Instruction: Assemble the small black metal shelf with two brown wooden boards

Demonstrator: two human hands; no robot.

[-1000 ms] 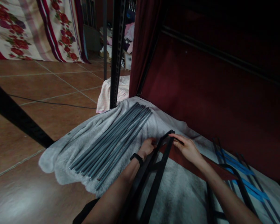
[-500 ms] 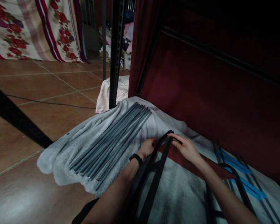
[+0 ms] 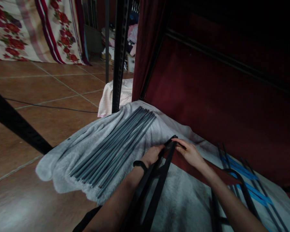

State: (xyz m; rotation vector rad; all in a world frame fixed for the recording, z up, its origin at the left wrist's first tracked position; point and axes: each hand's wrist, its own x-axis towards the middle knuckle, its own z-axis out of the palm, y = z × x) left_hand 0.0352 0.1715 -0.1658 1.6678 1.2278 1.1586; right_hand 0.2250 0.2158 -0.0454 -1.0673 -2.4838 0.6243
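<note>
A black frame rises from the bottom edge, its two long bars joined by a crossbar and converging at the far end. My left hand, with a black band on its wrist, is closed around the left bar near that end. At the far corner, my right hand grips the frame between thumb and fingers. A small dark strip shows by its fingers; I cannot make out what it is. Left of the frame, several grey rods lie side by side on a grey fleece blanket.
Another black frame and blue strips with thin dark rods lie at right. A reddish-brown flat piece lies beneath my right arm. Black metal posts stand at left; a dark red panel rises behind. A cable crosses the floor.
My left hand has shifted slightly up along the left bar, its fingers now more over it. My right hand keeps its grip at the corner. The whole view has shifted slightly.
</note>
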